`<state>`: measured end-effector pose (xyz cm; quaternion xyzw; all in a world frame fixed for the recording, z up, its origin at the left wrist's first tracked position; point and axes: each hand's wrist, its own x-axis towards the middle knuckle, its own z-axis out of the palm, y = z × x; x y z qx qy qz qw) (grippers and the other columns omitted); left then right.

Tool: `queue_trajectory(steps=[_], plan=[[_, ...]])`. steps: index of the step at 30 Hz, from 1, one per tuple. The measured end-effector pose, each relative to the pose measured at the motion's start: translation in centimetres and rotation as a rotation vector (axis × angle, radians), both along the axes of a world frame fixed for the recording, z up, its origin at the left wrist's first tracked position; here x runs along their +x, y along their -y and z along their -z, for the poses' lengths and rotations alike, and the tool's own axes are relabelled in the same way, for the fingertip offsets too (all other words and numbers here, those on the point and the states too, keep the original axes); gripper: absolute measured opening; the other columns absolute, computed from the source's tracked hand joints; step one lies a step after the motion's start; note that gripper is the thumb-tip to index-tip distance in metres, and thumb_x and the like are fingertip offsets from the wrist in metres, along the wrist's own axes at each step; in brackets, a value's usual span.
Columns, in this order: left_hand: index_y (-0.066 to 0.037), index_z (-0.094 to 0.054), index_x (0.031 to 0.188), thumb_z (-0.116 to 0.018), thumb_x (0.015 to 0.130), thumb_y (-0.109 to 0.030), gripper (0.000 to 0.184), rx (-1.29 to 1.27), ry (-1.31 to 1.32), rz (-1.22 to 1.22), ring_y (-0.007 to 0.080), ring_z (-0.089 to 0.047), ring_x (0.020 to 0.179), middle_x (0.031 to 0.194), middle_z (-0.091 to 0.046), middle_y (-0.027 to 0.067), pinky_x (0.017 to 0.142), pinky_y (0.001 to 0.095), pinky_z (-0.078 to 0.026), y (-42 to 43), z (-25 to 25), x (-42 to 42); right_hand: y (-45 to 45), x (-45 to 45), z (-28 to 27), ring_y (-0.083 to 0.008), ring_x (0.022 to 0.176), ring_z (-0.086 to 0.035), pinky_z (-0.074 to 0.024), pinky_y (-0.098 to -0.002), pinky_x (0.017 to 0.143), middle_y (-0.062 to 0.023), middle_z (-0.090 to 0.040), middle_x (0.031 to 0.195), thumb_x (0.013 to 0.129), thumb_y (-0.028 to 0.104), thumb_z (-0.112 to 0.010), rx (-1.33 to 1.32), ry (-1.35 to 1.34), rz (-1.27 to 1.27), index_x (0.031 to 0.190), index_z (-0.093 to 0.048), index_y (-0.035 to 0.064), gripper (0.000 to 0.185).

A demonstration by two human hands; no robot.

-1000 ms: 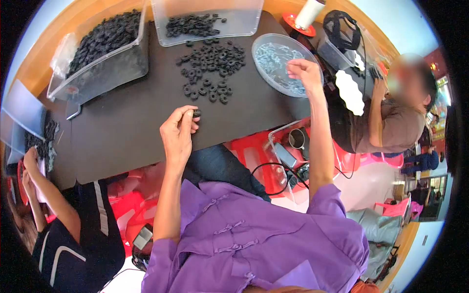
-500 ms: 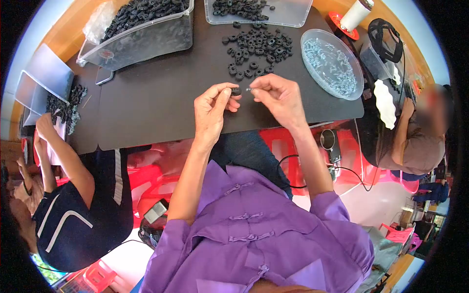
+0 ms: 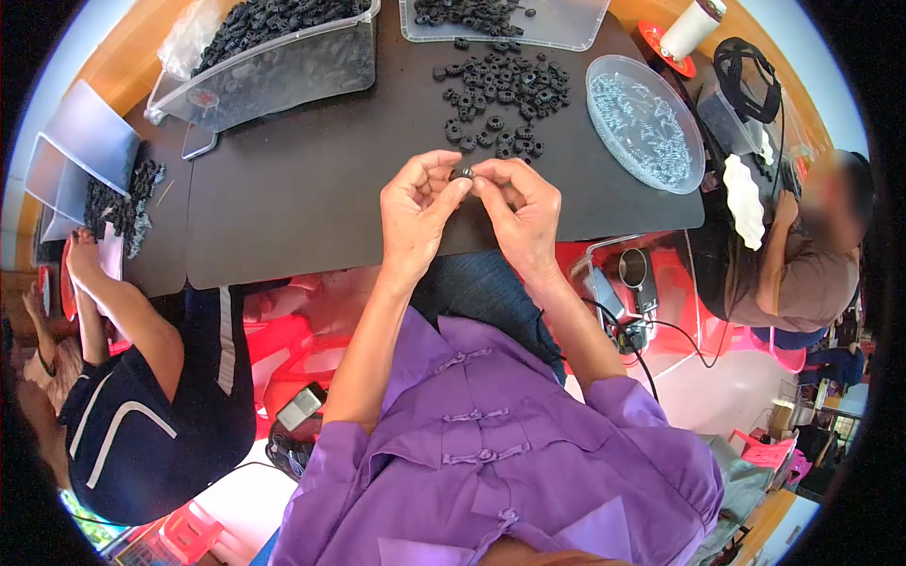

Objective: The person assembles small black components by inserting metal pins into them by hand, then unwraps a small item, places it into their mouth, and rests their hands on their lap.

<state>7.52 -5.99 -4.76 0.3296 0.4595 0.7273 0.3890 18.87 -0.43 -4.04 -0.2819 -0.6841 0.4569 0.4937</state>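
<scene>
A dark desk (image 3: 293,203) spans the head view, with a loose pile of black parts (image 3: 514,85) on it. Just nearer the wearer than the pile, the left hand's (image 3: 411,215) grip pinches a small black piece (image 3: 461,174); the right hand (image 3: 528,215) meets it, its grip's hold impossible to tell. Right of the pile sits a round dish (image 3: 693,179).

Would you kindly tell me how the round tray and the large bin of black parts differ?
The round tray is shallow, while the large bin is deep-walled. The tray holds small bluish pieces; the bin holds heaped black parts. Both look translucent.
</scene>
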Motion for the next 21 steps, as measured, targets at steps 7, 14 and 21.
queue_trajectory(steps=[7,14,21], plan=[[-0.001,-0.059,0.093,-0.067,0.080,0.002,0.015,-0.004,-0.069,0.052,0.0055,-0.059,0.075,0.085,-0.064,0.0025,0.069,0.0192,-0.048,0.1,0.4,-0.1,-0.7,0.9,-0.2,-0.0119,0.077,-0.062,-0.0534,-0.0236,0.066,-0.0072,-0.062,0.084,0.079,-0.007,-0.062,-0.033,-0.036,-0.004,0.088,-0.063,-0.0041,0.010],[0.001,-0.063,0.090,-0.067,0.077,0.003,0.014,-0.102,-0.236,-0.037,0.0053,-0.058,0.071,0.080,-0.061,0.0013,0.062,0.0193,-0.047,0.0,0.2,0.8,-0.8,1.4,-1.4,-0.0140,0.073,-0.063,-0.0525,-0.0247,0.065,-0.0082,-0.062,0.081,0.076,-0.008,-0.062,0.099,0.054,-0.061,0.087,-0.063,-0.0017,0.012],[0.000,-0.068,0.086,-0.070,0.071,0.004,0.016,-0.076,-0.443,-0.108,0.0069,-0.056,0.063,0.074,-0.058,0.0030,0.057,0.0216,-0.045,0.0,0.6,0.7,-0.6,2.1,-2.8,-0.0198,0.068,-0.063,-0.0498,-0.0281,0.059,-0.0115,-0.061,0.077,0.074,-0.007,-0.062,0.319,0.290,-0.046,0.082,-0.062,-0.0007,0.010]])
